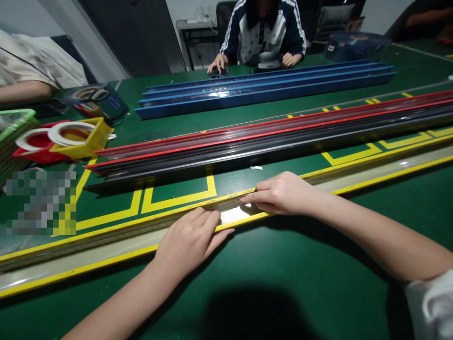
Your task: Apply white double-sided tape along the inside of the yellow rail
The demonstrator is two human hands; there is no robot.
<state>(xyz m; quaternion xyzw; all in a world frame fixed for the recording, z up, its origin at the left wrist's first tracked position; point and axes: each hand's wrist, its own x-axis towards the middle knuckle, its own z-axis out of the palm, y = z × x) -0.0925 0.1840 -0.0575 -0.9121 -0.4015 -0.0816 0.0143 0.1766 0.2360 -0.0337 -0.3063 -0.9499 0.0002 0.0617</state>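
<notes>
A long channel strip (336, 182) with yellow edges and a pale, shiny inside runs across the green table in front of me. My left hand (189, 236) is closed over its near edge, fingers inside the channel and thumb along the outer side. To the right, my right hand (285, 193) is closed at the same strip, its fingertips at the far edge and inside the channel. Bright light reflects off the strip's surface between the two hands. Whether a small piece lies under the right fingertips, I cannot tell.
Beyond the strip lie black channels (226, 163), red channels (244, 134) and blue channels (262, 92). Tape rolls sit in a yellow holder (101, 137) and a red holder (26, 152), beside a green basket (12, 146). Across the table (283, 283) sits a person (244, 40); others are at both sides.
</notes>
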